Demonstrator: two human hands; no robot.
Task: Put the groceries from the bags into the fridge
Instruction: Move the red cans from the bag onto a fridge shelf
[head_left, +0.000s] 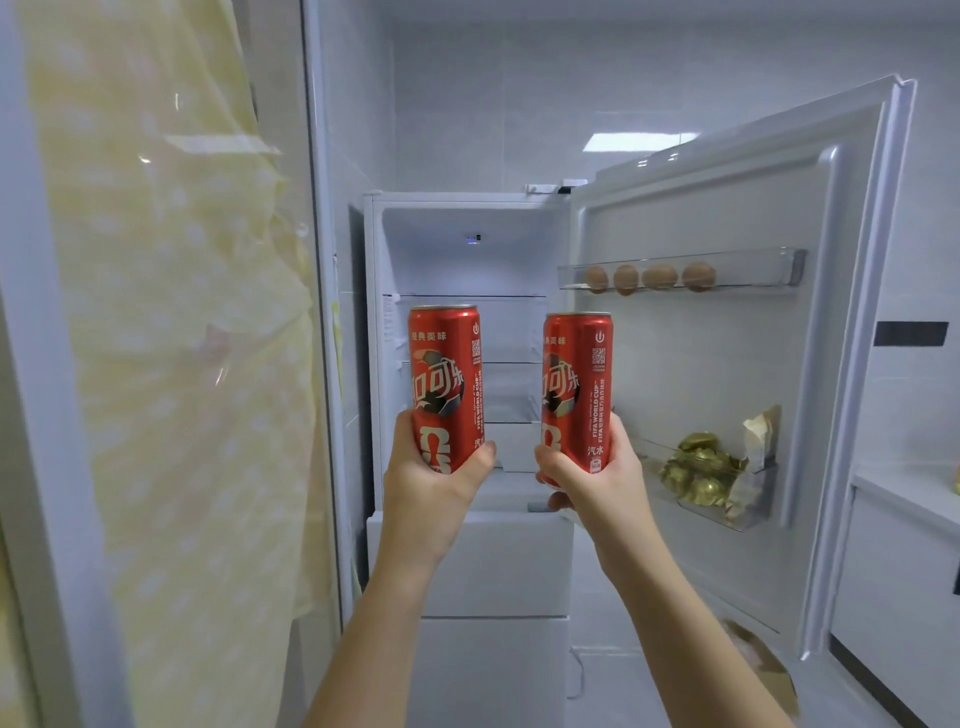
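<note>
Two raised grips (432, 482) (602, 478) (one can (444, 374) (574, 385) each)

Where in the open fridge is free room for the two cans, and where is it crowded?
The inner glass shelves, seen between the left can and right can, look bare. The upper door rack is free right of the four eggs, up to its end wall. The lower door bin is crowded with gold-wrapped items.

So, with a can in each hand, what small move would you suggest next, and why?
Probably reach forward and stand both on the middle shelf: the left hand grips the left can, the right hand the right can, both upright, and the fridge door stands open.
</note>
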